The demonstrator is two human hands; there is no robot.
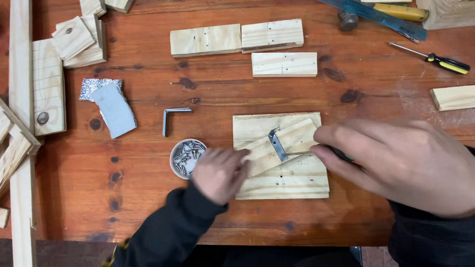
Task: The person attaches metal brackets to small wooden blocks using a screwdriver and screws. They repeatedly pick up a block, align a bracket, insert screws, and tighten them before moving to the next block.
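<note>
The left hand [219,174] presses flat on the near-left end of a small wood block [277,146], fingers spread, not clenched. The block lies tilted on a square wood board [282,183]. A metal bracket [276,143] rests on the block's middle. The right hand [401,165], right of the board, grasps a dark tool [342,155], mostly hidden. A dish of screws [186,157] sits just left of the board.

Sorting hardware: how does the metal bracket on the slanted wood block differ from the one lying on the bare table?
The bracket on the block sits on pine between both hands, and looks shorter. The loose bracket lies apart on the red table, untouched, and looks longer-legged. Both are grey metal L-shapes.
</note>
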